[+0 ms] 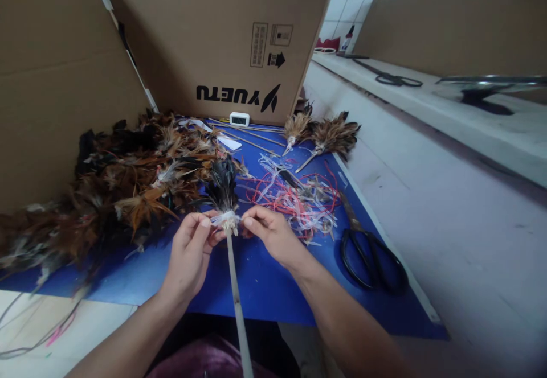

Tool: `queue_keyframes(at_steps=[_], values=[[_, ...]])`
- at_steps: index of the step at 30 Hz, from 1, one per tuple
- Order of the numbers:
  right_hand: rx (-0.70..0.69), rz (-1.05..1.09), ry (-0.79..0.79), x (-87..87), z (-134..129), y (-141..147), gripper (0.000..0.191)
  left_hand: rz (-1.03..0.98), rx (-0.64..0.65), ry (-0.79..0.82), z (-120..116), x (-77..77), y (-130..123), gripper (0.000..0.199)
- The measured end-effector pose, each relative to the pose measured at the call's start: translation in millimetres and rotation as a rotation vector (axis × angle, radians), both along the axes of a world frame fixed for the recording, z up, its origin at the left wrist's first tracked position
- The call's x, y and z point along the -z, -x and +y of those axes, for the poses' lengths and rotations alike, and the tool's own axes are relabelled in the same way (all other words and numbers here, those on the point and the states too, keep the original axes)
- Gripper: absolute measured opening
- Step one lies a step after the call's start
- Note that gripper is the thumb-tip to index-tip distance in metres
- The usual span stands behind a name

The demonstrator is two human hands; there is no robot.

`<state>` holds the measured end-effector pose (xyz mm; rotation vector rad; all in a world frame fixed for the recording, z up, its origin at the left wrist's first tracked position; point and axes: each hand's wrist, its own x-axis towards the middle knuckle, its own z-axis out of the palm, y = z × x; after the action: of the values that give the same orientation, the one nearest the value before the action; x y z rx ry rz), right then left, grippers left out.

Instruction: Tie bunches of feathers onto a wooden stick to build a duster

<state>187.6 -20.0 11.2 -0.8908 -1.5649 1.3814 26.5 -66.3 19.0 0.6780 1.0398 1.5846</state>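
A thin stick points away from my body, with a bunch of dark feathers at its far end. White string is wrapped around the quill ends there. On the left of the binding, my left hand pinches the string between thumb and fingers. My right hand is closed at the right side of the binding, its thumb and forefinger pressed together on the string's other side. The quill tips stick out below the wrap, around the stick.
Loose brown and black feathers are heaped at the left. Tangled red and white strings and black-handled scissors lie right. Behind are two feather bundles, sticks, a small white display and a cardboard box.
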Motion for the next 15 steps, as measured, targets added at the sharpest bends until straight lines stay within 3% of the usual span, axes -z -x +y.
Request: queue_keyframes(at_steps=[7, 12, 15], values=[[-0.002, 0.042, -0.115, -2.3, -3, 1, 0.018, 0.018, 0.006, -0.099, 5, -3.9, -5, 0.018], [0.108, -0.053, -0.143, -3.6, -4, 2, 0.021, 0.111, 0.007, -0.22, 17, -13.3, -17, 0.018], [0.197, -0.057, -0.182, -4.4, -7, 3, 0.02, 0.266, 0.028, -0.302, 21, -18.2, -23, 0.017]])
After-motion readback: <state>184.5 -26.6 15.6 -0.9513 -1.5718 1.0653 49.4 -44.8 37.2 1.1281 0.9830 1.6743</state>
